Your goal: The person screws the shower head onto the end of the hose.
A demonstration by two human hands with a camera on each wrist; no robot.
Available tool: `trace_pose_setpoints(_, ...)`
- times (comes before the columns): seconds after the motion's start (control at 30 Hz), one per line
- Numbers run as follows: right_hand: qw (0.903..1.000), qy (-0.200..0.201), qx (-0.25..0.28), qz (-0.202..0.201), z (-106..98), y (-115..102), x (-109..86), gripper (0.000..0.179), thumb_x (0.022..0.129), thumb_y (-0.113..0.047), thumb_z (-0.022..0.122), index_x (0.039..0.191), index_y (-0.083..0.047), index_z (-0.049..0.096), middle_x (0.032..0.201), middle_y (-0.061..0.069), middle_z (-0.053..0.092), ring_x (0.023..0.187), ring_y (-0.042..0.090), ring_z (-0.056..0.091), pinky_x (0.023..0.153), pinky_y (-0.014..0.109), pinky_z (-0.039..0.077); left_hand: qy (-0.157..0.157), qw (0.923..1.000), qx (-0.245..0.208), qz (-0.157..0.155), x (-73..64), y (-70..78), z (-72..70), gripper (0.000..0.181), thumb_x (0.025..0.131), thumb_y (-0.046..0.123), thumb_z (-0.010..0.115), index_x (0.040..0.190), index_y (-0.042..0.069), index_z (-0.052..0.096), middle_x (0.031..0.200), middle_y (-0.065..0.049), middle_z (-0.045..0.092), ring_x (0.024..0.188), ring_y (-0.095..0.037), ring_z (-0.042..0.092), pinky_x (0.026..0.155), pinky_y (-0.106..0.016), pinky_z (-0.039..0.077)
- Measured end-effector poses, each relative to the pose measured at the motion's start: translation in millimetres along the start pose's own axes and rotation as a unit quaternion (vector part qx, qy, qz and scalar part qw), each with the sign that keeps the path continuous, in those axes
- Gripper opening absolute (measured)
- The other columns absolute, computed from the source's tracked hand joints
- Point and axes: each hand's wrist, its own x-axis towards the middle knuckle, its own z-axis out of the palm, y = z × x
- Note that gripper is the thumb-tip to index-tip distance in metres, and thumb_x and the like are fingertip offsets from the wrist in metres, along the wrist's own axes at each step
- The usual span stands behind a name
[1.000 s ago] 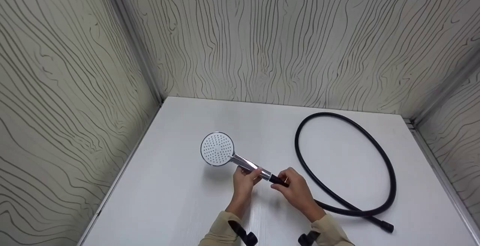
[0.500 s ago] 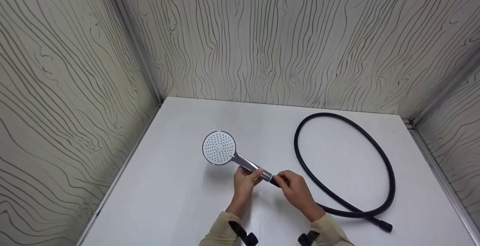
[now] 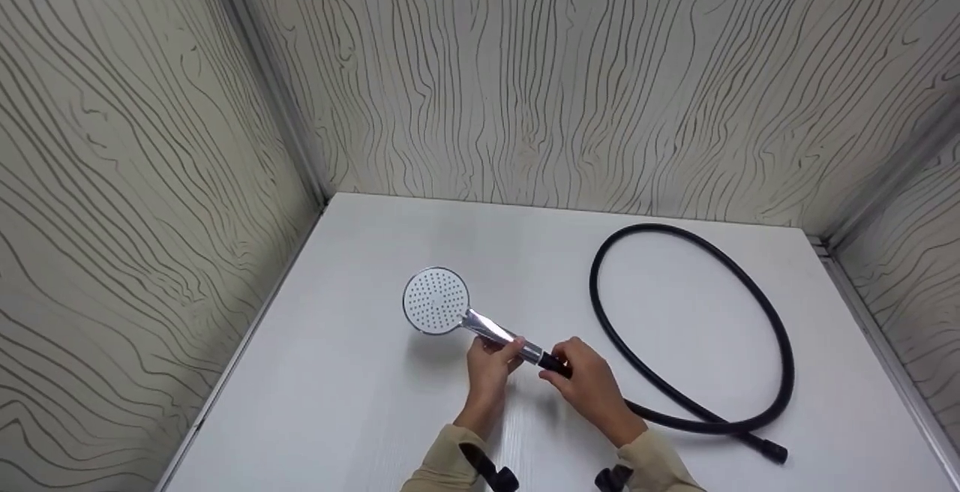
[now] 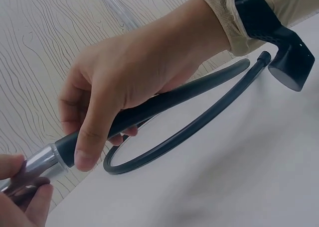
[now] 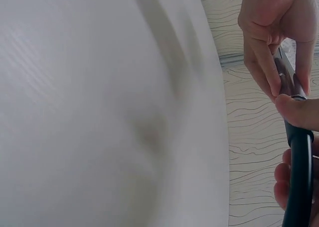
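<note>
A handheld shower head (image 3: 436, 301) with a round white dotted face and a chrome handle (image 3: 487, 326) is held just above the table in the head view. My left hand (image 3: 489, 369) pinches the lower part of that handle. My right hand (image 3: 592, 385) grips the black end of a shower hose (image 3: 784, 342) where it meets the handle's bottom. In the left wrist view, the right thumb lies along the black hose (image 4: 149, 105), right beside the chrome collar (image 4: 48, 161). Both hands' fingers meet closely around this joint in the right wrist view.
The hose loops over the right side of the white table (image 3: 337, 402), crosses itself, and its free end (image 3: 772, 451) lies near the front right. Wood-patterned panels (image 3: 525, 79) stand behind and at both sides. Wrist cameras (image 3: 504, 478) sit on both forearms.
The right fingers moved up against the handle's end half a second ago, and have since rolled back, showing more of the black hose end. The shower head shifted slightly; the left hand keeps its hold.
</note>
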Motion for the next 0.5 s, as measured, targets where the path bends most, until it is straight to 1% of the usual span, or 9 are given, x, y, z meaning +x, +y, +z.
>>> trace_pose_setpoints(0.07, 0.9999, 0.005, -0.001, -0.016, 1.1, 1.0, -0.5, 0.030, 0.070, -0.009, 0.086, 0.087, -0.009, 0.062, 0.076, -0.005, 0.056, 0.068, 0.002, 0.048, 0.058, 0.019, 0.047, -0.003, 1.0000, -0.001, 0.000, 0.0, -2.7, -1.3, 0.042, 0.086, 0.002, 0.070, 0.119, -0.011, 0.047, 0.099, -0.015, 0.064, 0.088, -0.017, 0.069, 0.085, -0.034, 0.060)
trace_pose_setpoints(0.13, 0.9997, -0.002, 0.011, -0.020, 0.2, 1.9, -0.8, 0.024, 0.073, -0.010, 0.084, 0.086, -0.009, 0.064, 0.075, -0.006, 0.056, 0.068, 0.002, 0.046, 0.057, 0.019, 0.045, -0.007, 1.0000, -0.002, -0.001, 0.0, -4.1, -2.6, 0.042, 0.086, 0.002, 0.069, 0.119, -0.012, 0.047, 0.100, -0.015, 0.063, 0.088, -0.016, 0.068, 0.085, -0.034, 0.060)
trace_pose_setpoints(0.27, 0.9968, -0.059, 0.054, 0.004, -4.1, 5.1, -1.1, 0.010, 0.086, -0.018, 0.073, 0.089, -0.009, 0.068, 0.074, -0.007, 0.056, 0.066, -0.001, 0.044, 0.056, 0.018, 0.041, -0.021, 0.9998, -0.003, 0.002, 0.8, -5.7, -5.4, 0.041, 0.086, 0.002, 0.069, 0.119, -0.010, 0.047, 0.101, -0.015, 0.063, 0.089, -0.015, 0.069, 0.087, -0.034, 0.059)
trace_pose_setpoints(0.37, 0.9923, -0.094, 0.075, 0.028, -5.7, 6.3, -1.1, 0.015, 0.093, -0.022, 0.064, 0.092, -0.008, 0.069, 0.075, -0.007, 0.058, 0.066, -0.001, 0.044, 0.057, 0.019, 0.041, -0.028, 0.9996, -0.002, 0.006, 2.4, -6.9, -7.1, 0.041, 0.086, 0.003, 0.070, 0.119, -0.009, 0.048, 0.103, -0.015, 0.063, 0.089, -0.015, 0.069, 0.087, -0.033, 0.059)
trace_pose_setpoints(0.43, 0.9918, -0.096, 0.077, 0.036, -4.4, 5.9, -1.6, 0.017, 0.094, -0.023, 0.063, 0.094, -0.008, 0.069, 0.076, -0.006, 0.058, 0.066, 0.000, 0.045, 0.057, 0.019, 0.042, -0.028, 0.9995, 0.001, 0.014, 3.1, -8.0, -7.8, 0.043, 0.086, 0.005, 0.070, 0.120, -0.009, 0.048, 0.103, -0.015, 0.063, 0.090, -0.015, 0.069, 0.087, -0.033, 0.059)
trace_pose_setpoints(0.5, 0.9932, -0.085, 0.070, 0.039, -2.0, 4.7, -3.1, 0.014, 0.092, -0.022, 0.066, 0.096, -0.008, 0.068, 0.077, -0.006, 0.058, 0.067, 0.000, 0.045, 0.058, 0.018, 0.043, -0.024, 0.9995, 0.003, 0.022, 3.3, -10.0, -8.5, 0.044, 0.086, 0.006, 0.071, 0.120, -0.010, 0.048, 0.103, -0.015, 0.063, 0.089, -0.016, 0.069, 0.086, -0.033, 0.059)
